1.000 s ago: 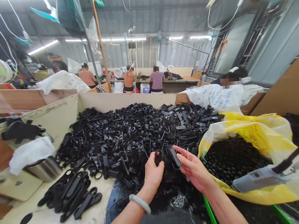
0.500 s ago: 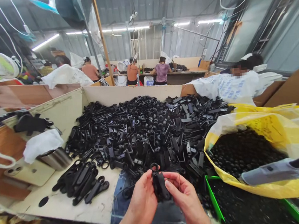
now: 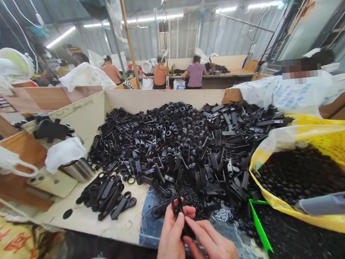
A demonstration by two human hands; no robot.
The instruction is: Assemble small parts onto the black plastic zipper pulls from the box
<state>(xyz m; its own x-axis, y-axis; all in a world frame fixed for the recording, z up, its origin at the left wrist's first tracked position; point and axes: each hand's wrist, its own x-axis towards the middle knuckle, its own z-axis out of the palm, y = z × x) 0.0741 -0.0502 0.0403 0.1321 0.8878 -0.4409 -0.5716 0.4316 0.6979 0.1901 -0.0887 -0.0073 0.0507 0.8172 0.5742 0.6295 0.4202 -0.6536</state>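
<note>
A black plastic handle-like part with a ring at its upper end point(image 3: 187, 230) is held between my two hands, low in the middle of the view. My left hand point(image 3: 171, 239) wraps its fingers round the ring end, thumb pressed on the front. The fingers of my right hand point(image 3: 215, 243) pinch the lower part, which they partly cover. Just beyond my hands lie small silver pins point(image 3: 223, 213) and a dark blue mat point(image 3: 147, 219). A big heap of black plastic parts point(image 3: 173, 141) fills the bench behind. Left of my hands is a smaller stack of similar ring-ended parts point(image 3: 105, 195).
At right, a yellow-white sack point(image 3: 277, 209) holds small black pieces, with a grey scoop-like object point(image 3: 335, 204) across it. Below stands a green tray point(image 3: 261, 229). A phone point(image 3: 54, 182) and metal cup point(image 3: 80, 169) are at left. Several people work behind the bench walls.
The black part is turned and held lower, with my right fingers now bent in round its lower end. The camera has shifted, uncovering the silver pins.
</note>
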